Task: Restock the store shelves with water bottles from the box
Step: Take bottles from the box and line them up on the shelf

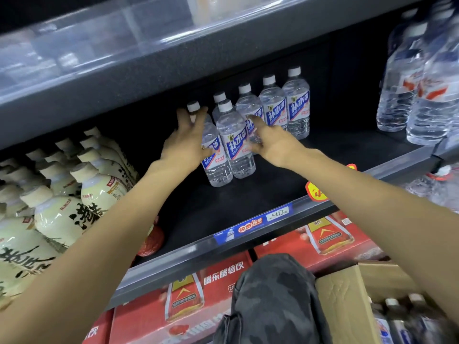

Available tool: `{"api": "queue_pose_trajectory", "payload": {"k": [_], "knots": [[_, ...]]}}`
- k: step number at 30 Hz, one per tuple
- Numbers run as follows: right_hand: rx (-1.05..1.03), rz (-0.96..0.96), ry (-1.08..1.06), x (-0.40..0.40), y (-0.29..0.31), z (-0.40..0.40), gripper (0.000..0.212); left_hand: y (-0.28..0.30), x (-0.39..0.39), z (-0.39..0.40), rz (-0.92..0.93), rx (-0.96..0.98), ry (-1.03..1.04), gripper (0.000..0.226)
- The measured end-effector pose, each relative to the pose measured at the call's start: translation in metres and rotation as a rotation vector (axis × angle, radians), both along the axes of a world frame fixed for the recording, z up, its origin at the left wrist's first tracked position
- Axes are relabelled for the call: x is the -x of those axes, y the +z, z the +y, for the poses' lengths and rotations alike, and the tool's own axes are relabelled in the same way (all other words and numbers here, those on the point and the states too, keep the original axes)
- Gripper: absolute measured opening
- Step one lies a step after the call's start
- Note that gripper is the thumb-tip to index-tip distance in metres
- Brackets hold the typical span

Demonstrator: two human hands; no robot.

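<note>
While both arms reach deep into the dark shelf (248,202), the left hand (185,140) and right hand (272,140), fingers spread and gripping nothing, flank 2 front water bottles (236,145), apparently squaring them against the back row; the cardboard box (347,301) sits below right.

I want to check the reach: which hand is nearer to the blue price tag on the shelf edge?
Right. The right hand is above the blue price tag, deeper in the shelf; the left hand is farther off, up and to the left, against the water bottles.
</note>
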State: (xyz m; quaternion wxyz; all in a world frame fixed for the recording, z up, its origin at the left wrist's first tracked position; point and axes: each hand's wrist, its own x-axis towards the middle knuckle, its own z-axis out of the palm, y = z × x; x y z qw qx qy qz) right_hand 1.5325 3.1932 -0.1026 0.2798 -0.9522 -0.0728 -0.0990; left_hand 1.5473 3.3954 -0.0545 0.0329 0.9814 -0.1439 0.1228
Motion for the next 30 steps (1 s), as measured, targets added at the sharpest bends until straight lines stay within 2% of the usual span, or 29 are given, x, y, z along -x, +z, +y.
{"api": "queue_pose_trajectory", "payload": {"k": [3,6,10,16,22,30], "knots": [[0.186,-0.088,0.009,0.034,0.001,-0.023,0.05,-0.007,0.025,-0.007,-0.132,-0.118,-0.035,0.079],[0.337,-0.167,-0.017,0.07,0.002,-0.05,0.037,-0.011,0.046,-0.028,-0.136,-0.155,-0.135,0.062],[0.439,-0.17,-0.061,0.123,-0.004,-0.093,0.027,-0.021,0.076,-0.08,-0.157,-0.195,-0.366,0.043],[0.538,-0.079,-0.198,0.202,-0.023,-0.16,0.028,-0.037,0.12,-0.167,-0.141,-0.181,-0.595,0.039],[0.512,0.068,-0.368,0.268,-0.049,-0.215,0.03,-0.059,0.157,-0.246,-0.126,-0.178,-0.804,0.037],[0.483,0.244,-0.433,0.318,-0.116,-0.241,0.027,-0.128,0.196,-0.308,-0.012,-0.272,-0.937,0.038]]}}
